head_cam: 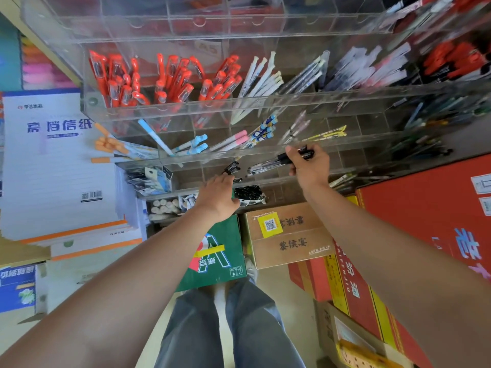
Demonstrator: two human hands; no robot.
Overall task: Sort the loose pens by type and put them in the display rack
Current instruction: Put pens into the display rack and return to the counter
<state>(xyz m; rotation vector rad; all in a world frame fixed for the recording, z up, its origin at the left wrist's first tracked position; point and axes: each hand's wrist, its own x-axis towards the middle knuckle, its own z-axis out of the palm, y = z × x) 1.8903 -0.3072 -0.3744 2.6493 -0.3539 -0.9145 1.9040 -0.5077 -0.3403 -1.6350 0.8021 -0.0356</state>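
A clear acrylic display rack (186, 107) with many compartments stands in front of me. Its upper row holds red pens (170, 81) and white pens (261, 81); a lower row holds pastel pens (196, 146). My right hand (309, 168) grips a bundle of black-capped clear pens (268, 164) at the cap end, their tips pointing left over a lower compartment. My left hand (219, 196) reaches toward a low compartment, fingertips at a few black pens (231, 168); its fingers are hidden behind the hand. More black pens (248, 193) lie just right of it.
Stacked writing pads (53, 160) sit at the left. Below the rack are a green carton (218, 258), a brown carton (289, 235) and red cartons (425, 221). My legs stand on the pale floor between them.
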